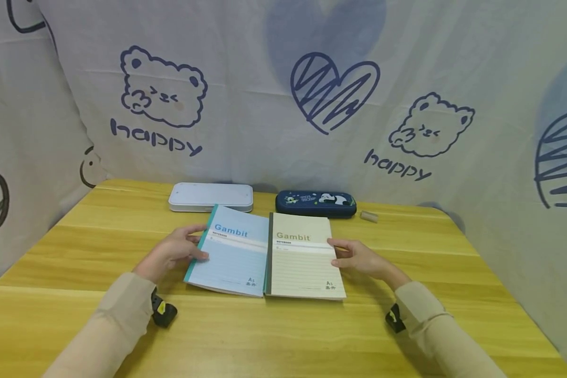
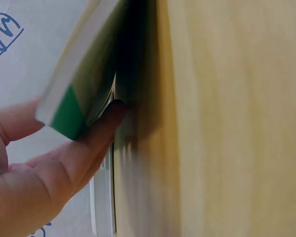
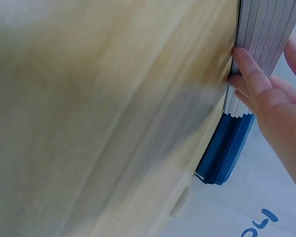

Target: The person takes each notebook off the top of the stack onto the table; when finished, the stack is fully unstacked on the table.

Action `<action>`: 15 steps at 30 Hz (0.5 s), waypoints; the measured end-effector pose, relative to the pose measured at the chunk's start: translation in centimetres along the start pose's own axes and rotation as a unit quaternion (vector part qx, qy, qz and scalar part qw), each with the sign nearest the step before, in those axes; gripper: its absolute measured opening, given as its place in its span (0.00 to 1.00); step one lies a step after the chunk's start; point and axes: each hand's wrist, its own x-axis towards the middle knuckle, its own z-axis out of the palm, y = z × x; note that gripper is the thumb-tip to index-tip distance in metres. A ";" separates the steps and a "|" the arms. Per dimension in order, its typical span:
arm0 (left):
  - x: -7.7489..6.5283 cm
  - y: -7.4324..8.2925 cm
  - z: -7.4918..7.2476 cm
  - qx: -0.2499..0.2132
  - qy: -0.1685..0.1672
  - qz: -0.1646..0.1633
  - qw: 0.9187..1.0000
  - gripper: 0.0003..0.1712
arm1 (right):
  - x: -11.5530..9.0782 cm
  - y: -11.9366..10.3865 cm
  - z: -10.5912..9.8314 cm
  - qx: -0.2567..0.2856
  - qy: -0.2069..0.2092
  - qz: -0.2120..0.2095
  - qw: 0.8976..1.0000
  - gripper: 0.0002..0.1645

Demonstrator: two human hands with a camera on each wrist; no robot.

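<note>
A blue notebook (image 1: 236, 252) with a green spine lies tilted beside a cream notebook (image 1: 302, 262) with a dark spine. At the blue notebook's left edge my left hand (image 1: 179, 248) grips the spine side. The left wrist view has that notebook's green corner (image 2: 69, 114) raised off the table, between the thumb and fingers. My right hand (image 1: 361, 260) holds the cream notebook's right edge. In the right wrist view, a stack of several page blocks (image 3: 261, 29) shows there, with fingers (image 3: 254, 74) against its side. The palm side of the right hand is partly hidden.
Behind the notebooks stand a white case (image 1: 211, 195) and a dark blue panda pencil case (image 1: 315, 205). A small beige eraser-like block (image 1: 369, 216) lies right of the pencil case. A printed cloth (image 1: 255, 131) hangs along the back of the wooden table (image 1: 245, 336).
</note>
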 end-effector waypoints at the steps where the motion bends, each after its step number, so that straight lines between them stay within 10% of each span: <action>1: -0.1 0.0 0.0 0.012 -0.002 -0.001 1.000 0.44 | 0.0 0.0 0.0 0.001 0.000 0.000 1.000 0.35; 15: -0.8 0.8 -0.1 0.110 0.007 0.033 0.993 0.34 | -0.1 0.0 0.0 0.006 -0.004 -0.002 1.000 0.35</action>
